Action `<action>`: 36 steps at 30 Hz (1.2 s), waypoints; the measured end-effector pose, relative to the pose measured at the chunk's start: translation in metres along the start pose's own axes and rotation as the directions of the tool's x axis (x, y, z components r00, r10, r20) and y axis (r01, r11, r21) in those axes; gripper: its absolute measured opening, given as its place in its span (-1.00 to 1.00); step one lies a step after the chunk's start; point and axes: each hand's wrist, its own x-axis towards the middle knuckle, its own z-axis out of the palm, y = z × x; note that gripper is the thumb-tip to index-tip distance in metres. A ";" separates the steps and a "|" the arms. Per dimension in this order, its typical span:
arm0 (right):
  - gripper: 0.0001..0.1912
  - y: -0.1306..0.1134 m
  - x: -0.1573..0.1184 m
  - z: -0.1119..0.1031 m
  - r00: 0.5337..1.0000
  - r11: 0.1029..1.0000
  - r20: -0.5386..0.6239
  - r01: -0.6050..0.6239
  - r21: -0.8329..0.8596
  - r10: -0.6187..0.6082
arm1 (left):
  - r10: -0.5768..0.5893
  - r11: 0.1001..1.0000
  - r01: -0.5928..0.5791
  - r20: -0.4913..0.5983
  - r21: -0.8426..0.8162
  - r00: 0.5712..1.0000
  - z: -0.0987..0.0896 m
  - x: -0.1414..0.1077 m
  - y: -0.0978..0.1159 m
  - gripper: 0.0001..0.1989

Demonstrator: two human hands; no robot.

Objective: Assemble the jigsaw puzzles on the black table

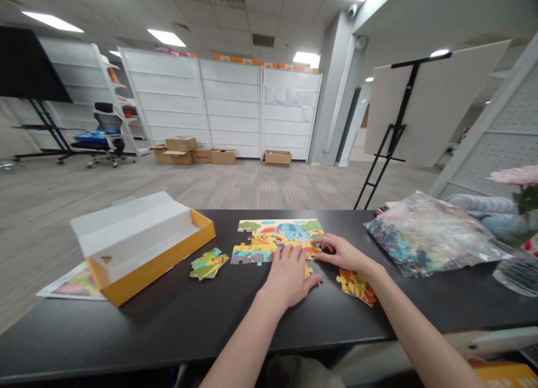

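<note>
A partly joined jigsaw puzzle (263,239) with a blue elephant lies flat on the black table. My left hand (288,276) rests on its lower middle, fingers spread and pointing away from me, with a yellow piece partly showing under it. At the puzzle's right edge is my right hand (339,252), its fingers bent and thumb and forefinger apart, the fingertips touching the border. Loose pieces (209,263) are piled left of the puzzle. More orange pieces (357,286) lie beneath and beside my right wrist.
An open yellow box (159,264) stands on the table (168,332) at left, over a printed sheet (78,284). Plastic bags (428,234) of colourful pieces lie at right, near a clear vase (519,273) with a pink flower.
</note>
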 end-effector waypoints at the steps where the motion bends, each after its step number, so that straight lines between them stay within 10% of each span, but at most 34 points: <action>1: -0.51 0.000 0.000 0.001 1.000 1.000 -0.004 0.001 -0.008 -0.001 | 0.002 1.000 -0.002 -0.008 0.001 1.000 0.001 0.000 -0.001 -0.41; 20: -0.51 -0.001 0.008 0.009 0.998 0.995 -0.018 -0.068 -0.072 0.067 | 0.031 0.999 -0.031 -0.025 0.009 0.999 0.004 0.000 -0.006 -0.41; 26: -0.47 0.002 0.002 -0.006 0.993 0.979 0.027 -0.118 0.164 0.115 | 0.045 0.999 -0.045 0.002 -0.011 0.999 0.004 -0.001 -0.009 -0.44; 36: -0.44 0.007 -0.072 -0.050 0.916 0.904 0.053 -0.401 0.147 0.398 | 0.036 0.999 -0.036 -0.005 0.005 0.999 0.010 0.002 -0.009 -0.46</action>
